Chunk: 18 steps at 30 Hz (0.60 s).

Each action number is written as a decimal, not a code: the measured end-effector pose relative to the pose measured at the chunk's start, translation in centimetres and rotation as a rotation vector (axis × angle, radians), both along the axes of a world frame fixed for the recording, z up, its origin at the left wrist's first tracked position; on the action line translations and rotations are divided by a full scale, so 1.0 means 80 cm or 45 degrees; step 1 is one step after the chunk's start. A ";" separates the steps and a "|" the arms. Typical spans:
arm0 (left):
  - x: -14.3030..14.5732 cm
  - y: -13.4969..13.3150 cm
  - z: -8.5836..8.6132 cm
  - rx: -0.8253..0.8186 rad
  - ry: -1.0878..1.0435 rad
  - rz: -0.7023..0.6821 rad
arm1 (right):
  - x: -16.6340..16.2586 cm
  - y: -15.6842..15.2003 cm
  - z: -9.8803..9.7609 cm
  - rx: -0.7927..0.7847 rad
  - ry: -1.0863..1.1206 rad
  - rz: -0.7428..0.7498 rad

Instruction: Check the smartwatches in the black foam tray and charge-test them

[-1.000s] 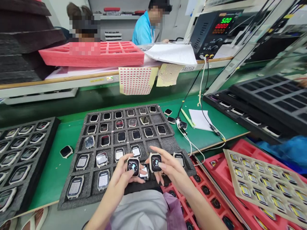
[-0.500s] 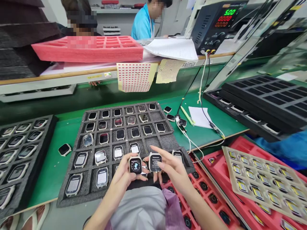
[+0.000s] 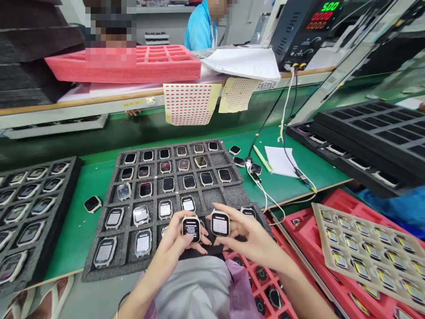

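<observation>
My left hand [image 3: 171, 237] holds a square smartwatch body [image 3: 191, 229] with a pale frame, pinched by its edges, its dark screen lit with small text. My right hand [image 3: 247, 232] grips a matching watch body [image 3: 220, 223], its screen showing a white panel of text. The two watches sit close together, apart from each other, above a grey felt tray [image 3: 209, 197]. That tray holds rows of similar watches in square cells, and my hands hide its lower middle cells.
Another felt tray of watches [image 3: 75, 177] lies left, with a loose watch [image 3: 92, 204] beside it on the green bench mat [image 3: 69, 235]. Right are a red tray [image 3: 308, 217] with a beige sheet of parts, black trays [image 3: 372, 137], white cables [image 3: 262, 195], and a bench power supply [image 3: 305, 31].
Both watch screens have gone from colourful dial displays to text. The hands have drawn slightly closer together, and the view has tilted a little.
</observation>
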<state>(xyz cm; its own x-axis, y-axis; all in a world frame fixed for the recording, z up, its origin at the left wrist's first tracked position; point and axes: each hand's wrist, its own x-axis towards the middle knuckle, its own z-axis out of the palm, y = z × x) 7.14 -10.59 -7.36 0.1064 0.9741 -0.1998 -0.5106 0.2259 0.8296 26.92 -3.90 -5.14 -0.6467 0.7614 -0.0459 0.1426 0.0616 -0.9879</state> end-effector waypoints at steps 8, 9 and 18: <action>0.009 0.007 0.013 0.028 0.034 -0.006 | 0.063 0.113 0.002 0.711 -0.591 0.062; 0.011 0.008 0.013 0.031 0.039 0.003 | 0.065 0.119 -0.001 0.725 -0.609 0.104; 0.014 0.016 0.013 0.060 -0.044 -0.072 | 0.057 0.144 0.000 0.898 -0.600 0.072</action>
<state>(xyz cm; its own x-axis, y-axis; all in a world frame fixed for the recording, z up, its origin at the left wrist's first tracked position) 8.28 -9.32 -6.30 0.1676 0.9745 -0.1490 -0.5264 0.2163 0.8223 31.47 7.60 -5.11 -0.7169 0.6801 0.1532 0.5077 0.6600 -0.5537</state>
